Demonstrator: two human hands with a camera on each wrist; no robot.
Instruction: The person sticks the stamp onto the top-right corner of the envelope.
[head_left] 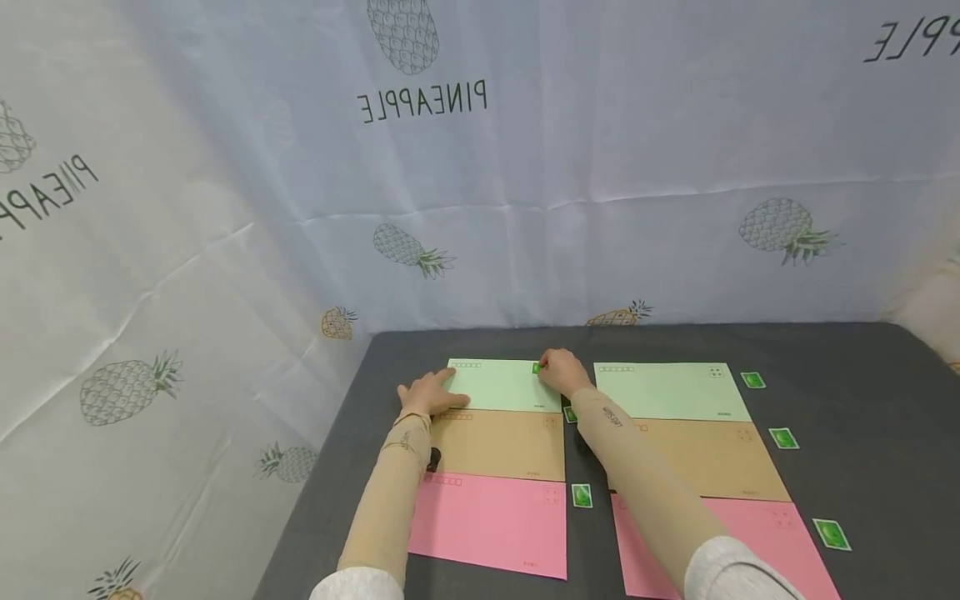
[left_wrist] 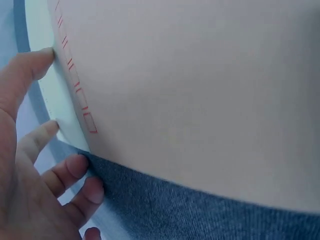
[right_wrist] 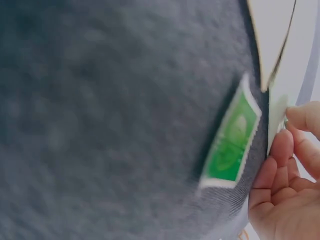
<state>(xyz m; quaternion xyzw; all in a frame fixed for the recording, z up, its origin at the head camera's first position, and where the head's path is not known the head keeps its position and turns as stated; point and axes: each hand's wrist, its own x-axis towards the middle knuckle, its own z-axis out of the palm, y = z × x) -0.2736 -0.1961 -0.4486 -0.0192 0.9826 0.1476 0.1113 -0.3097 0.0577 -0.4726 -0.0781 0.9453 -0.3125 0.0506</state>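
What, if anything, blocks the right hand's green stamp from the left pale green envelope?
Nothing visible: the green postage stamp at the right hand is over the upper-right corner of that pale green envelope.

Three views of the hands: one high and wide, two close in.
The head view looks forward and down from behind and above both hands, taking in the curtain (head_left: 510,258) beyond them. The left wrist view looks closely past the left hand (head_left: 431,395) over the tan envelope (head_left: 498,446); the right, as near, looks past the right hand (head_left: 562,372) over a green stamp (right_wrist: 231,142) on its near side. The head view shares each wrist view's hand.
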